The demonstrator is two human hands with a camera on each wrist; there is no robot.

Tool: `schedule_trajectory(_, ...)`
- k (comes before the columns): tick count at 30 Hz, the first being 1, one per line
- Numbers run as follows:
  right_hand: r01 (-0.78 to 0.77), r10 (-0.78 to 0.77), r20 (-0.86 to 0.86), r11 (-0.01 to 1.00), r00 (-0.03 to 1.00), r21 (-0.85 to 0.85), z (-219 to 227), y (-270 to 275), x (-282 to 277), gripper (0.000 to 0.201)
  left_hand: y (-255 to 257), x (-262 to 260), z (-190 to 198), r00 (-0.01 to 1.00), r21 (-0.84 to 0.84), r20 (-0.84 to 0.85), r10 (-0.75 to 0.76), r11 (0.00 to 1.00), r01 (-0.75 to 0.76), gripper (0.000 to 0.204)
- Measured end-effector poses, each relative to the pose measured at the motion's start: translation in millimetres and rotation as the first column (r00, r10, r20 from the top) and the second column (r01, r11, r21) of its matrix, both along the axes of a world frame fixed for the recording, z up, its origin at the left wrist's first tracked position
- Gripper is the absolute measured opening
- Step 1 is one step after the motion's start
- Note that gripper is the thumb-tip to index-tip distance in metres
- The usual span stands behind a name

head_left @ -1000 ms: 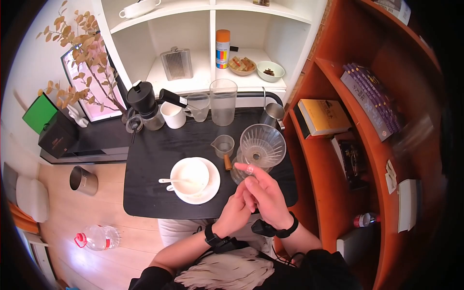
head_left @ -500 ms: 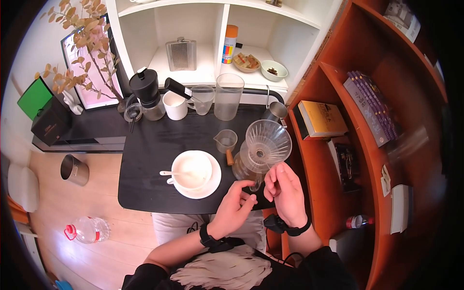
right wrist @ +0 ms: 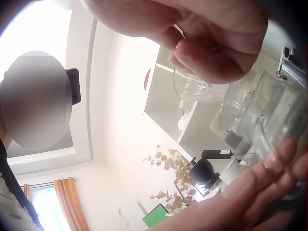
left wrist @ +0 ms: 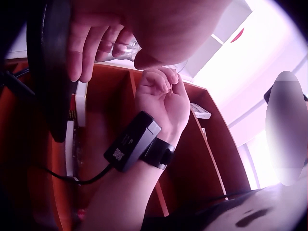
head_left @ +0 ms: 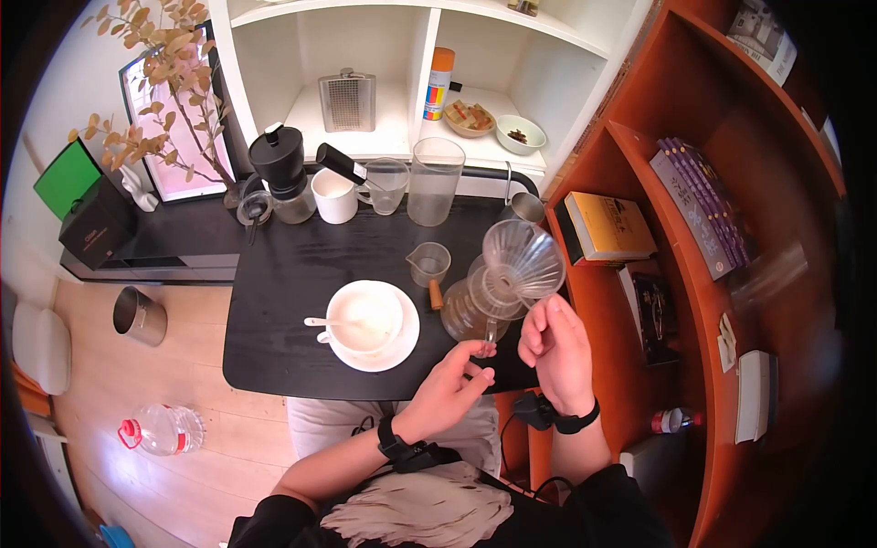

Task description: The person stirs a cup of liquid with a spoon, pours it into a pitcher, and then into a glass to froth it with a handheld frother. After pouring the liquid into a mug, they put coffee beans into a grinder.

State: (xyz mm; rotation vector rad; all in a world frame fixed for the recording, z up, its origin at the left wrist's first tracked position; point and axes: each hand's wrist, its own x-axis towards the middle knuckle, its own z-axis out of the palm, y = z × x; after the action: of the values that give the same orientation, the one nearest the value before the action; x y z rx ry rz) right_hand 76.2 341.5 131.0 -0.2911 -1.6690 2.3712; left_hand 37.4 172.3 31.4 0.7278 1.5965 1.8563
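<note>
The clear ribbed dripper (head_left: 525,254) stands over the glass carafe (head_left: 462,313) at the table's right side, leaning rightward. My left hand (head_left: 442,393) curls its fingers at the carafe's handle; the right wrist view shows those fingers (right wrist: 269,168) around the glass handle. With bent fingers, my right hand (head_left: 562,358) pinches the dripper's near right edge; its exact contact is hidden. Left of the carafe is a small glass pitcher (head_left: 429,262) with a wooden handle (head_left: 436,294). A white cup (head_left: 366,317) with a spoon (head_left: 320,321) sits on a saucer (head_left: 406,342).
Along the black table's (head_left: 292,274) back stand a grinder (head_left: 277,160), a white mug (head_left: 334,197), a glass mug (head_left: 388,185), a tall glass (head_left: 436,183) and a metal pitcher (head_left: 524,207). A red-brown bookcase (head_left: 639,137) borders the right; white shelves (head_left: 384,91) rise behind.
My hands have parted from each other and moved to the carafe and dripper. The dripper has shifted rightward and now leans more. The head view has also shifted.
</note>
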Motion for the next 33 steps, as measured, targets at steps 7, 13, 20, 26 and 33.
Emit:
schedule_trajectory(7,0.096,-0.100,-0.143,0.995,0.985,-0.035,3.8,37.7,-5.9,0.032,2.7,-7.8,-1.5,0.992,0.034,0.111,0.055,0.998,-0.059,0.020)
schedule_trajectory(13,0.163,-0.163,-0.072,0.987,0.984,-0.008,-24.5,63.6,-2.6,0.030,0.9,-13.6,-3.3,0.976,0.042,0.180,0.119,0.991,-0.129,0.025)
schedule_trajectory(20,0.210,-0.211,-0.013,0.974,0.977,-0.085,-55.1,69.3,7.4,0.029,-7.0,-18.7,27.4,0.982,0.137,0.167,0.086,0.984,-0.110,0.026)
schedule_trajectory(26,0.149,-0.142,0.066,0.982,0.988,-0.117,-68.2,51.0,-3.5,0.028,-46.7,-39.9,76.5,0.965,0.260,0.230,0.127,0.947,-0.187,0.028)
schedule_trajectory(33,0.008,-0.002,0.132,0.999,0.991,-0.045,-73.9,29.9,-25.8,0.028,-129.5,-78.5,128.0,0.905,0.330,0.237,0.353,0.847,-0.417,0.034)
